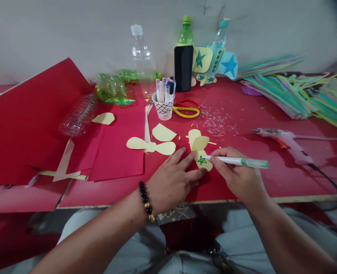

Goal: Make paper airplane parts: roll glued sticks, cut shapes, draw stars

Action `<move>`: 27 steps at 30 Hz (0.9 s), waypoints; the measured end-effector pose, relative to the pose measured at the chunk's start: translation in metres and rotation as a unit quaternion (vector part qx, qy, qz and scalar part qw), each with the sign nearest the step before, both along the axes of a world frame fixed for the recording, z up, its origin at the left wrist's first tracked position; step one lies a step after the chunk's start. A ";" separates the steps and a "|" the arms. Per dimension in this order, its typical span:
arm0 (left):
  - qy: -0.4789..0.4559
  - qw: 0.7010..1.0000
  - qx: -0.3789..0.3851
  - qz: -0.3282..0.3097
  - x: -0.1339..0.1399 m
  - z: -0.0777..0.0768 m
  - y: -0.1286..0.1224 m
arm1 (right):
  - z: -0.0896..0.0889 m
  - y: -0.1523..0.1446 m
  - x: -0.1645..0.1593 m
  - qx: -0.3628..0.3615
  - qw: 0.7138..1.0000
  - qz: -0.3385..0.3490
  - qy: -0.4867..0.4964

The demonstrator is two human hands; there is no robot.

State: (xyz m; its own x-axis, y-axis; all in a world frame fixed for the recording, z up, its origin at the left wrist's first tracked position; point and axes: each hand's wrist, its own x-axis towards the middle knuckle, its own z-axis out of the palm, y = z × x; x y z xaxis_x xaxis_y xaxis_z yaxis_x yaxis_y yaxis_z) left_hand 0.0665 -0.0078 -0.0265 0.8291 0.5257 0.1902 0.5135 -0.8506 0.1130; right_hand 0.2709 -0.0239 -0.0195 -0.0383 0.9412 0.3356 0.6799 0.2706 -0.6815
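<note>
My right hand [238,175] grips a white marker [237,161] with a green end, its tip down at a yellow paper cutout [208,164]. A green star outline is drawn on that cutout. Fingers spread, my left hand [175,177] lies flat and presses on the cutout's left edge. One part of the cutout is folded up at the far end. To the left of it lies a propeller-shaped yellow paper piece [137,143], with a rounded yellow scrap [163,133] just behind.
A paper cup [164,111] of pens stands beside scissors [187,110] with red and yellow handles. At right lie a glue gun [288,142] and bundled colored strips [291,95]. Plastic bottles [142,57], a black phone-like block [183,68] and red sheets [37,125] are behind and left.
</note>
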 end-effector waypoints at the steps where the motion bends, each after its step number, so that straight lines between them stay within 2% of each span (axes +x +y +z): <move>1: 0.000 1.000 0.001 0.002 0.000 0.000 0.000 | 0.000 0.000 0.000 -0.001 1.000 0.000 -0.001; 21: -0.007 1.000 -0.006 0.012 0.001 0.003 -0.001 | 0.001 -0.002 0.000 -0.007 1.000 -0.004 0.005; 27: -0.006 1.000 -0.004 -0.008 0.000 0.003 0.000 | 0.000 -0.002 0.001 -0.009 1.000 -0.005 0.005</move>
State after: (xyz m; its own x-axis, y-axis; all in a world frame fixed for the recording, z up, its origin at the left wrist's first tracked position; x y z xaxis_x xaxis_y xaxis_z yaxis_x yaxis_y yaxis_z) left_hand 0.0668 -0.0077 -0.0239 0.8353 0.5140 0.1952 0.4983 -0.8578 0.1264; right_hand 0.2715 -0.0262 -0.0197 -0.0255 0.9475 0.3188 0.6760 0.2513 -0.6927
